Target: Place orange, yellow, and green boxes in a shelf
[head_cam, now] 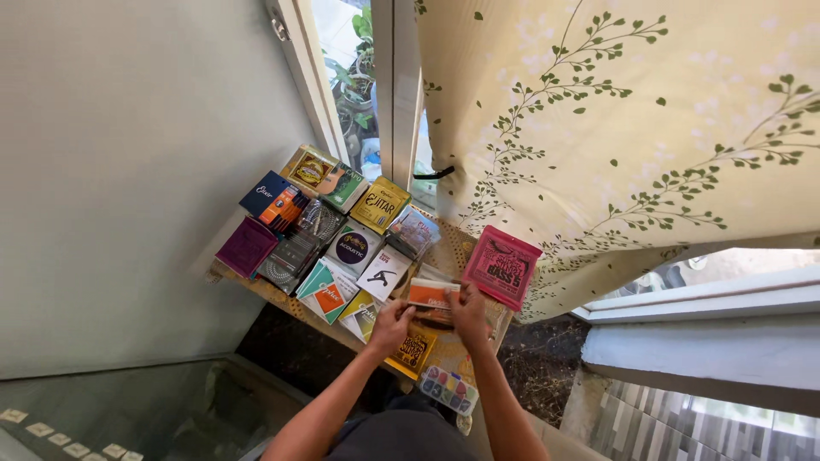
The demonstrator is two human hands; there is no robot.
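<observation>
Both hands hold a small flat packet, orange and white (pixel 431 293), above a little wooden table (pixel 453 248). My left hand (pixel 392 326) grips its left end and my right hand (pixel 471 317) grips its right end. Many flat square packets cover the table: a pink one (pixel 502 265) at the right, a purple one (pixel 247 246) at the left, a yellow one (pixel 381 204) at the back, a white one (pixel 384 272) in the middle. A yellow-orange packet (pixel 414 352) lies under my hands.
A clear case with coloured small pieces (pixel 448 389) lies at the table's near edge. A leaf-patterned curtain (pixel 615 128) hangs at the right, a window frame (pixel 395 85) behind the table, a pale wall (pixel 128 171) at the left.
</observation>
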